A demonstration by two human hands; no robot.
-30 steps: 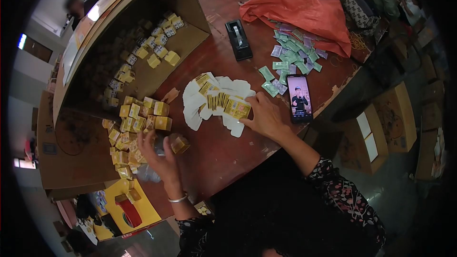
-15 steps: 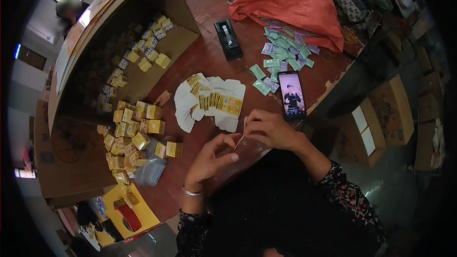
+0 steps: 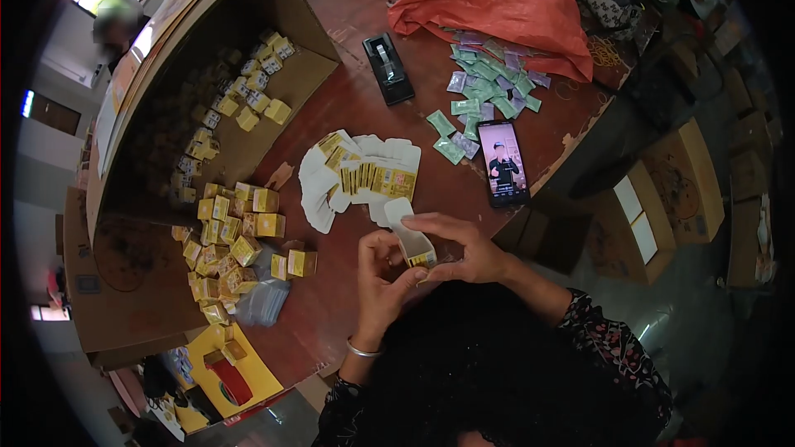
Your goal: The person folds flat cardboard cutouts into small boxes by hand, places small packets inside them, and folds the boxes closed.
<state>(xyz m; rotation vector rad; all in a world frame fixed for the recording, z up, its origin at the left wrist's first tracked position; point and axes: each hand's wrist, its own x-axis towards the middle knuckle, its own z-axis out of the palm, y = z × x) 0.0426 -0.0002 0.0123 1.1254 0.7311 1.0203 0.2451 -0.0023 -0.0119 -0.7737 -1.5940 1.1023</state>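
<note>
Between my two hands is a small yellow and white carton [image 3: 414, 244], opened out with a white flap standing up. My left hand [image 3: 383, 277] has its fingers bent round the carton's left side, and my right hand [image 3: 464, 248] grips the right side. Just beyond them, flat yellow and white cartons [image 3: 364, 170] lie fanned out on the red table [image 3: 348, 290]. Folded yellow boxes [image 3: 224, 248] are heaped to the left, beside some clear plastic [image 3: 261, 294].
A large cardboard box [image 3: 306, 74] on its side holds more small boxes. Farther back are a black tape dispenser [image 3: 387, 69], green and purple sachets [image 3: 489, 87], a phone [image 3: 503, 163] and a red plastic bag [image 3: 497, 8]. A person [image 3: 118, 25] is at the upper left.
My right hand has come from the fanned cartons with one carton, and my left hand has left the box heap to meet it. The flat carton has been opened out.
</note>
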